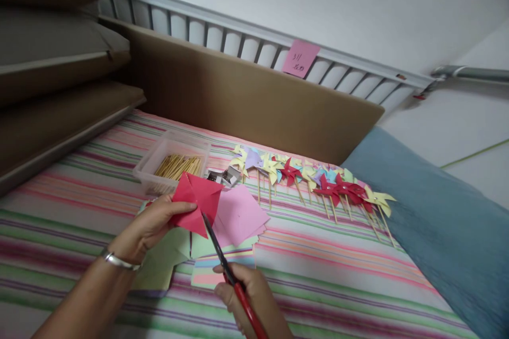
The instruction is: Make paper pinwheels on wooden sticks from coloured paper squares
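A red paper square (204,196), with slits running in from its corners, is pinched in my left hand (161,217), thumb on top. My right hand (248,294) grips red-handled scissors (225,262), whose dark blades point up and left. Their tip meets the paper's lower edge near its middle. Beneath the red square lies a stack of pink paper (240,214). Pale green sheets (157,262) lie below my left hand, and a striped fan of coloured paper (204,271) is beside them.
Behind my hands stands a clear plastic box (149,167) of wooden sticks (178,167), with small grey boxes (230,176) beside it. Finished paper pinwheels (290,170) lie in a row to the right. A cardboard panel (238,98) backs the striped cloth (318,296); wrapped packages (59,100) are stacked left.
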{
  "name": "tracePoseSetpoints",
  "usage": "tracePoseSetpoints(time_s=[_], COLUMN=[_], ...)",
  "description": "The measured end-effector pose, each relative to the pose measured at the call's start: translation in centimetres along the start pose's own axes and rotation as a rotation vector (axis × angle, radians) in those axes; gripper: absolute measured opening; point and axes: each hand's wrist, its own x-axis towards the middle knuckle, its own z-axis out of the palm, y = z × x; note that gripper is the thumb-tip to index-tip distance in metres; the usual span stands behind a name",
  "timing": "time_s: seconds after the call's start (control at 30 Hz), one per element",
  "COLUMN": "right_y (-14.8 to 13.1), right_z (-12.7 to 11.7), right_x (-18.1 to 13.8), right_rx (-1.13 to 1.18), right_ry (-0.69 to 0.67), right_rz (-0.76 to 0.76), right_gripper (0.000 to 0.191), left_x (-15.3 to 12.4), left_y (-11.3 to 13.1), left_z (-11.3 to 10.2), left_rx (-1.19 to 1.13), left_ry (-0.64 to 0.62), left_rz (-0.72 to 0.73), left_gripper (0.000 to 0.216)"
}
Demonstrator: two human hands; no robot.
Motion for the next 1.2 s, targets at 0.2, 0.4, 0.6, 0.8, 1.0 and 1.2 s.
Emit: tracePoseSetpoints(time_s=[0.2, 0.4, 0.6, 0.8, 1.0, 1.2], right_y=[-0.04, -0.16, -0.36, -0.22, 0.12, -0.32], right_z=[0.08, 0.05, 0.01, 0.19, 0.42, 0.68], right_x=[0.17, 0.15, 0.18, 0.11, 0.29, 0.37], right_rx=[-0.014, 0.001, 0.016, 0.029, 0.030, -0.029], right_ry=[0.011, 0.023, 0.020, 0.032, 0.037, 0.047], right_rz=[-0.001, 0.002, -0.014, 0.006, 0.018, -0.023], right_gripper=[0.033, 0.034, 0.034, 0.039, 0.037, 0.035], left_x=[0.09, 0.16, 0.14, -0.07, -0.01, 0.05], left_y=[-0.27, -0.45, -0.42, -0.24, -0.26, -0.49], left_z=[0.09, 0.04, 0.56, 0.66, 0.42, 0.36], left_rx=[-0.004, -0.024, -0.030, -0.034, -0.035, -0.048], left_ry=[-0.036, -0.066, -0.079, -0.086, -0.086, -0.074], left_rz=[0.014, 0.002, -0.003, 0.000, -0.004, -0.003], left_gripper=[0.021, 0.018, 0.019, 0.018, 0.019, 0.020])
